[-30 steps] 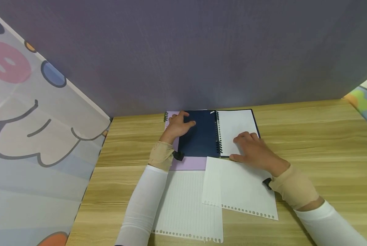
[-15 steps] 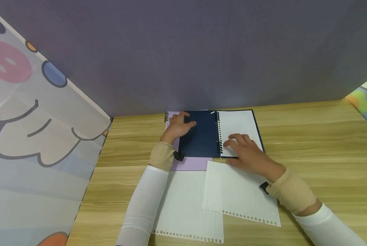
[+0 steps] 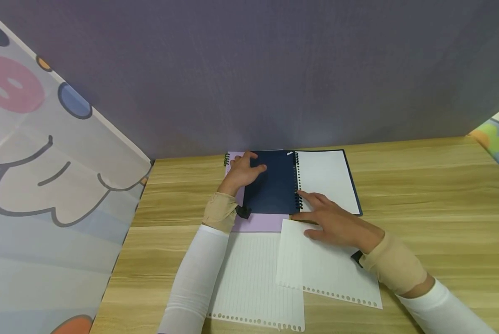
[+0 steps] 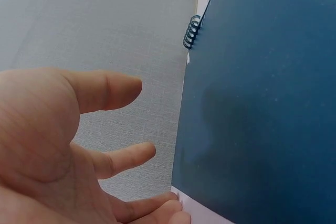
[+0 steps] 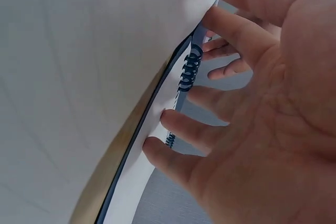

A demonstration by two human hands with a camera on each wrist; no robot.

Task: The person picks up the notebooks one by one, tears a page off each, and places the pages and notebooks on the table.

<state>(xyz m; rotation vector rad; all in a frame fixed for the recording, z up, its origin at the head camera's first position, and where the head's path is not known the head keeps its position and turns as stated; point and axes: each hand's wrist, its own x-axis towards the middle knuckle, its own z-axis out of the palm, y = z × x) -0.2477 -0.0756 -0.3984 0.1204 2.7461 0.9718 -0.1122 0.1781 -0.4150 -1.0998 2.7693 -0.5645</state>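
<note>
A spiral notebook lies open, with its dark blue cover [image 3: 272, 185] on the left and a white page [image 3: 326, 171] on the right. Black coils [image 5: 190, 69] join the two halves. My left hand [image 3: 242, 173] rests at the cover's upper left edge, fingers spread; in the left wrist view its lower fingertips touch the pale purple notebook [image 3: 261, 223] underneath. My right hand [image 3: 333, 223] reaches over the bottom of the page with fingers extended, one fingertip by the coils. Below that palm lies a loose white sheet [image 3: 337, 273] with a torn, holed edge.
A lined loose sheet [image 3: 249, 278], its holed edge facing me, lies partly beneath the white one on the wooden table [image 3: 433, 199]. Behind the notebooks rises a grey-purple wall [image 3: 274, 74]. A cartoon-printed panel [image 3: 36, 176] borders the table on the left.
My right hand has moved left and toward me, from the white page to the coils and lower edge. The loose white sheet has slid slightly toward me. My left hand has stayed put.
</note>
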